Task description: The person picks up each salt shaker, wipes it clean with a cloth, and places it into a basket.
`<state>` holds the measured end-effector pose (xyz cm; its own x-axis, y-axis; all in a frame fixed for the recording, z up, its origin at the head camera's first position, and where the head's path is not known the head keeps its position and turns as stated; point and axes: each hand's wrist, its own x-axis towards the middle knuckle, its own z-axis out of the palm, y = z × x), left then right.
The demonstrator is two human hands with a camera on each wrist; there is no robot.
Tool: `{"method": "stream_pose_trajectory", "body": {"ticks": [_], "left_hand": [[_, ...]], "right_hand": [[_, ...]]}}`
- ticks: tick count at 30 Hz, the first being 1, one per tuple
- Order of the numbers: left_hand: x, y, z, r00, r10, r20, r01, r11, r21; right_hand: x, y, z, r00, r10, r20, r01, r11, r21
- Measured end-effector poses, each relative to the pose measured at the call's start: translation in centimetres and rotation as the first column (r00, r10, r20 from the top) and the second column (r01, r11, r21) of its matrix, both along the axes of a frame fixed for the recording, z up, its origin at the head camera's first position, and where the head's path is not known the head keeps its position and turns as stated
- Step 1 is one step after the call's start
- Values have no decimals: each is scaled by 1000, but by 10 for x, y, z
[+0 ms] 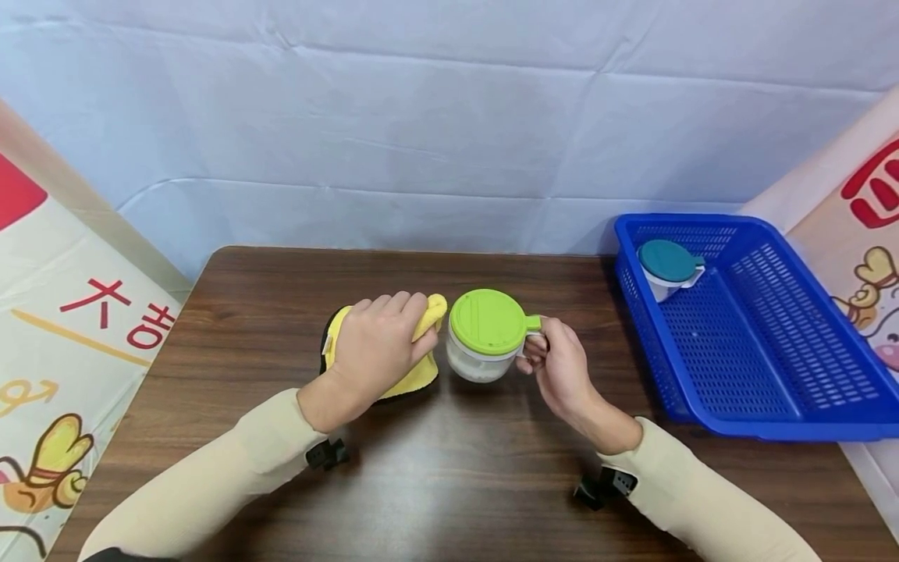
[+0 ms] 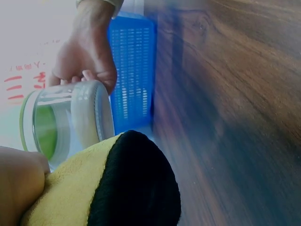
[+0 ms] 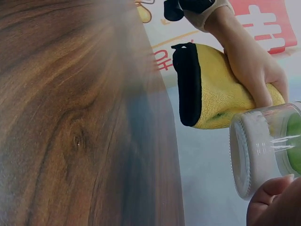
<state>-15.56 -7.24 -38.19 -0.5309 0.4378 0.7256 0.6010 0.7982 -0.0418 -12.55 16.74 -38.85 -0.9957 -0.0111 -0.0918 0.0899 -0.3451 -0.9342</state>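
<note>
My right hand (image 1: 562,367) grips the handle of a clear seasoning jar (image 1: 481,367) with a bright green lid (image 1: 486,320). A white layer shows at the bottom of the jar, which in the right wrist view is held up off the table. On the other side my left hand (image 1: 379,336) clutches a yellow cleaning cloth (image 1: 410,382) with a black edge. Part of the cloth pokes out above the thumb, close beside the jar's wall. In the left wrist view the cloth (image 2: 80,183) overlaps the jar (image 2: 66,117).
At the right of the brown wooden table (image 1: 449,484) stands a blue plastic basket (image 1: 737,425). Inside its far left corner sits a second jar with a teal lid (image 1: 667,261). A pale sheet (image 1: 421,125) hangs behind the table's back edge.
</note>
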Motion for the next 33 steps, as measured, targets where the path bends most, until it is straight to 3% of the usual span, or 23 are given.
{"method": "stream_pose_trajectory", "body": {"ticks": [33], "left_hand": [[5,3,0,994,-108,4,108,994,-6]], "right_hand": [[-2,-1,-2,1000,-20,15,20,1000,-15]]}}
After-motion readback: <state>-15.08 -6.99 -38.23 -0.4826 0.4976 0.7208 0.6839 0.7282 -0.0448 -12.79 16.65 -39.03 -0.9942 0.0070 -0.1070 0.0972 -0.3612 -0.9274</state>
